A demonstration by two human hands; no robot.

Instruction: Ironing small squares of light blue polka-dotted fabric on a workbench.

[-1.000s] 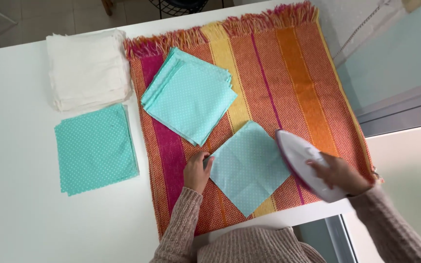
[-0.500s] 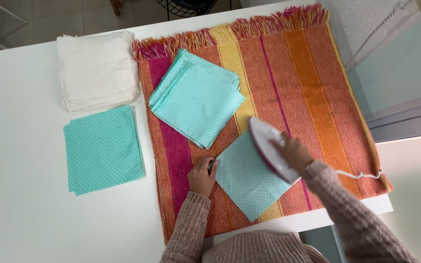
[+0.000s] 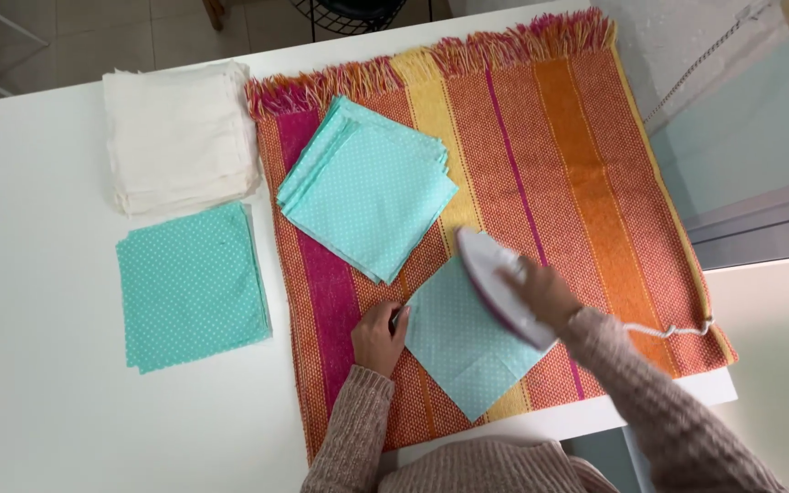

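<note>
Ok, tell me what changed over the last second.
The right hand slid the iron leftward, from the right edge of the single teal square onto its upper part. The left hand stayed pinning the square's left corner. The teal stacks, the white stack and the striped cloth did not shift.

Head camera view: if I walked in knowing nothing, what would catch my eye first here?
Most likely the bright striped cloth in orange, pink and yellow, fringed at its far edge, spread over the white table. On it the right hand holds a white iron on a single turquoise dotted fabric square, whose left corner the left hand pins down. A stack of matching squares lies just beyond.
</note>
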